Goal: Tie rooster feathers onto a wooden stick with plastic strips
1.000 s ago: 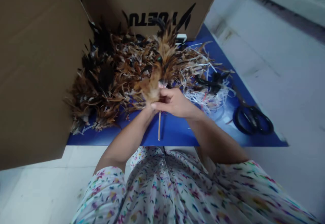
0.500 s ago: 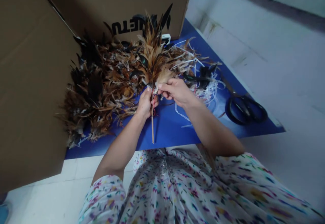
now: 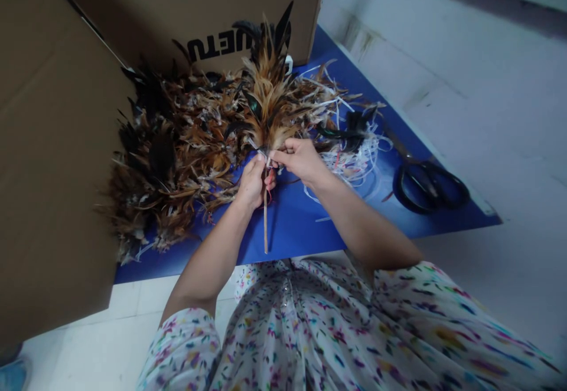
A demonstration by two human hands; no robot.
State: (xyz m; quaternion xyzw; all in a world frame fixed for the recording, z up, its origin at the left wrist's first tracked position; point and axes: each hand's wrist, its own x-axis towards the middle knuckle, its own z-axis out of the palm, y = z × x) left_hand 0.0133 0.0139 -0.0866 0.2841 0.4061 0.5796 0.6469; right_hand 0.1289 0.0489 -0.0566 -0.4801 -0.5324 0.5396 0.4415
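L hand (image 3: 253,184) grips stick (image 3: 266,228), R hand (image 3: 301,159) pinches pale tuft (image 3: 280,135)

Nearest: printed shirt (image 3: 287,332), just below the blue counter (image 3: 305,228) edge. Stick's bare end pokes out of L hand twd the body. L hand is closed on stick, thumb on top, fingers curled under; bit of red string (image 3: 271,191) by its fingertips. R hand, just beside L hand & nearly touching, has thumb + index pressed tog. on the tuft's base, against stick's upper part. Scissors (image 3: 429,185), black-handled, lie well apart to R of R hand. White strips (image 3: 354,165) heaped nearer R hand, same side, w/ black feathers (image 3: 355,131) on top. Brown/black plume (image 3: 267,93) fans out beyond both hands from stick's far end. Loose feather pile (image 3: 186,143) spreads L of & beyond L hand. Cardboard (image 3: 53,143) stands far L of L hand; lettered box (image 3: 199,1) side stands beyond pile.
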